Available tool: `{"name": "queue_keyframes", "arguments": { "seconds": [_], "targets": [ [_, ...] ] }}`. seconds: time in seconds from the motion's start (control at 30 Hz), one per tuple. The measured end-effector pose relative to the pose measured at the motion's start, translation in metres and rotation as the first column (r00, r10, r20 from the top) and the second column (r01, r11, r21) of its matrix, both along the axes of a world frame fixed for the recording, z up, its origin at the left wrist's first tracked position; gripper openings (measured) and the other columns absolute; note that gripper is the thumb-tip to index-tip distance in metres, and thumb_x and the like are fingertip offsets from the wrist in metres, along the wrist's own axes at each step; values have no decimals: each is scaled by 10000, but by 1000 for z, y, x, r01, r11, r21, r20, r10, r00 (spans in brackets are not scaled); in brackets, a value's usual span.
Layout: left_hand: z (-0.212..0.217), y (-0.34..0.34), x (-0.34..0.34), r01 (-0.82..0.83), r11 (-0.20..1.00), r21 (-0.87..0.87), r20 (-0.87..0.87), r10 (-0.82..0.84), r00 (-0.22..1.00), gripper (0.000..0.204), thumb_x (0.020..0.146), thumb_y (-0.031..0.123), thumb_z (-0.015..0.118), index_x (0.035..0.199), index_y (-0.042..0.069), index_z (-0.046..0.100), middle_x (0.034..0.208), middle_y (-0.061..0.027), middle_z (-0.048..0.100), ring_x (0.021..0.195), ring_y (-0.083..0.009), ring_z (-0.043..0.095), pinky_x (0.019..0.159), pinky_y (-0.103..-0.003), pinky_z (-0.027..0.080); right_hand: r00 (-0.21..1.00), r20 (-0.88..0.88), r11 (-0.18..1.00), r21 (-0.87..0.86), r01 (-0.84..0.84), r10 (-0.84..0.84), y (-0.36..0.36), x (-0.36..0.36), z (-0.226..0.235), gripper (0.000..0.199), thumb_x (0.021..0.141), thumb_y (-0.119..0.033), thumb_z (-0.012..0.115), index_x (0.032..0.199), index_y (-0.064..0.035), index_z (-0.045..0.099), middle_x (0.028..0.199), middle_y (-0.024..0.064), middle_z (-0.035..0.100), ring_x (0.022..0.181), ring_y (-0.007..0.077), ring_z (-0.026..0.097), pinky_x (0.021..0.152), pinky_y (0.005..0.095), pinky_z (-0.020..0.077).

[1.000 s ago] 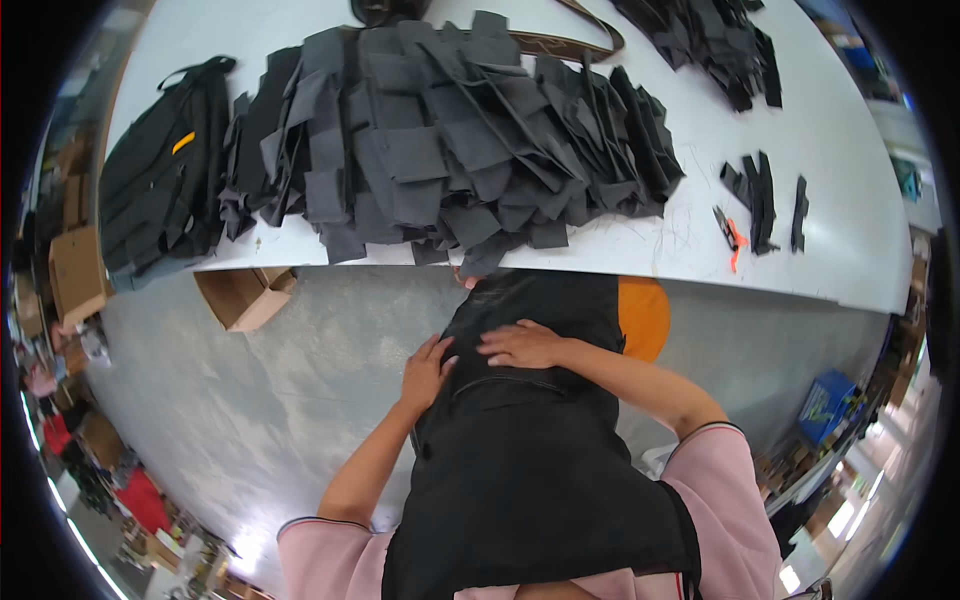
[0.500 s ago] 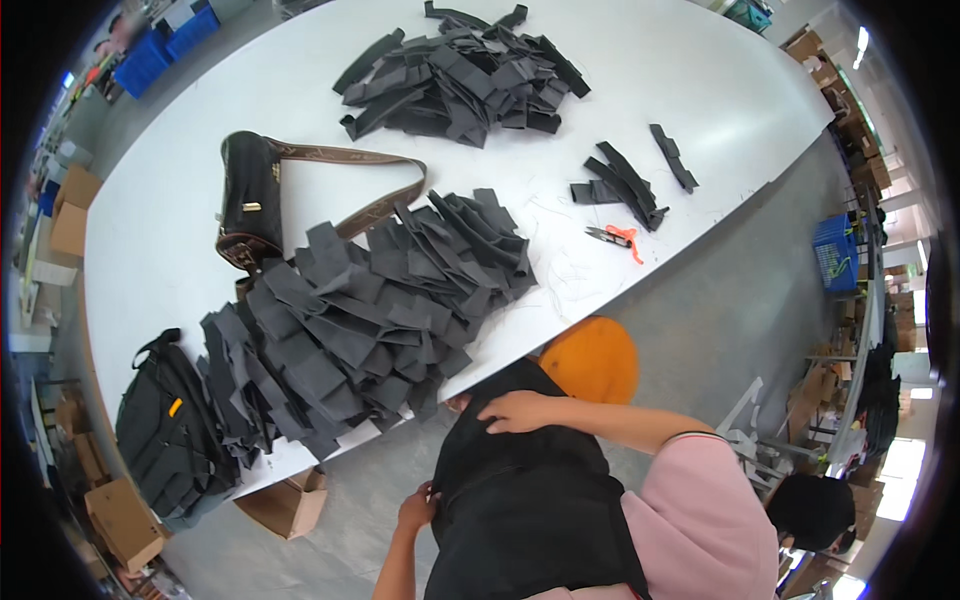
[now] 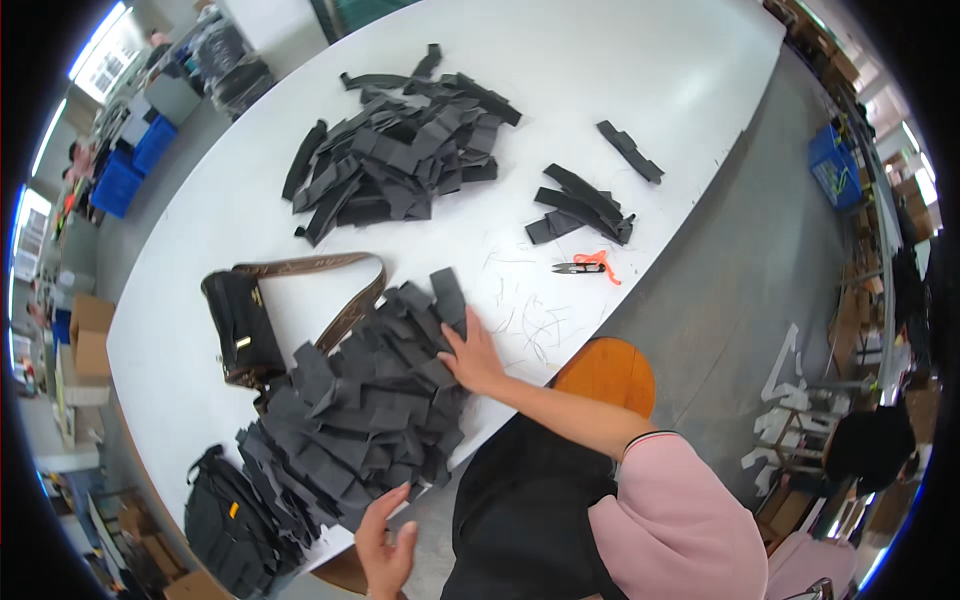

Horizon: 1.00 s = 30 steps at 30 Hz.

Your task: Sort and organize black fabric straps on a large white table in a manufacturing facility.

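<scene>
Since the strips overlapped so much, the 2 big lots couldn't be counted pc by pc: 1 near pile (image 3: 350, 410) of dk grey fabric strips lay along the person's edge of the white table (image 3: 690, 90), and 1 far heap (image 3: 400, 150) sat beyond it. Off to the R were 1 small bunch (image 3: 580, 208), prob. 3 strips, and 1 lone strip (image 3: 630, 152). Also on the table: 1 pr snips (image 3: 578, 268) w/ orange cord, 1 dk shoulder bag (image 3: 240, 330) w/ a brown strap, 1 blk backpack (image 3: 235, 530) at the near pile's L end. 1 orange-brown stool seat (image 3: 610, 375) stood by the edge.

2 hands in view. R hand (image 3: 474, 352) was open, fingers parted, laid against the near pile's R end, gripping nothing. L hand (image 3: 385, 550) was open too, thumb well off the fingers, empty, at the table edge close to the pile's lower side; couldn't tell if its fingertips touched.

Diff. vs 0.5 s earlier: both hands had been on the blk apron (image 3: 520, 480); now both were off it, R on the strips. View had shifted, so the far heap showed lower in frame.
</scene>
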<state>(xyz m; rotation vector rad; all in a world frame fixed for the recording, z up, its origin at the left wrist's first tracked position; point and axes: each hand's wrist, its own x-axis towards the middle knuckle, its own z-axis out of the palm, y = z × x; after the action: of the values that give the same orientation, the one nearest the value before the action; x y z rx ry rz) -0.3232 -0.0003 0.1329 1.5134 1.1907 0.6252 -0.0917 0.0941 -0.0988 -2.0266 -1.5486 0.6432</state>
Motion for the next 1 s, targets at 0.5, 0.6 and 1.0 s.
{"name": "queue_keyframes", "arguments": {
  "seconds": [0.5,0.6,1.0],
  "targets": [
    [-10,134,197,700,671,244,-434,-570,697,377,741,69,668,1110,95,596,1118,-97,600,991,-288,572,845,-351,452,860,462,976,-74,-206,217,-20,258,16,340,677,29,585,1007,-40,543,921,90,500,916,247,491,758,348,422],
    [-17,167,222,716,670,197,-438,-593,676,355,763,79,656,1112,82,592,1101,-108,603,992,-298,573,863,-349,448,967,219,991,14,-136,129,-21,269,16,305,701,17,574,997,-50,552,940,92,496,941,259,496,750,359,441],
    [-75,371,204,306,834,459,-457,-73,886,445,831,68,597,1256,71,466,1335,-147,413,1185,-258,446,877,-351,415,974,211,969,-214,123,-77,58,342,59,835,632,-92,743,1350,-122,316,1208,152,392,853,332,596,713,407,507]
  ]
}}
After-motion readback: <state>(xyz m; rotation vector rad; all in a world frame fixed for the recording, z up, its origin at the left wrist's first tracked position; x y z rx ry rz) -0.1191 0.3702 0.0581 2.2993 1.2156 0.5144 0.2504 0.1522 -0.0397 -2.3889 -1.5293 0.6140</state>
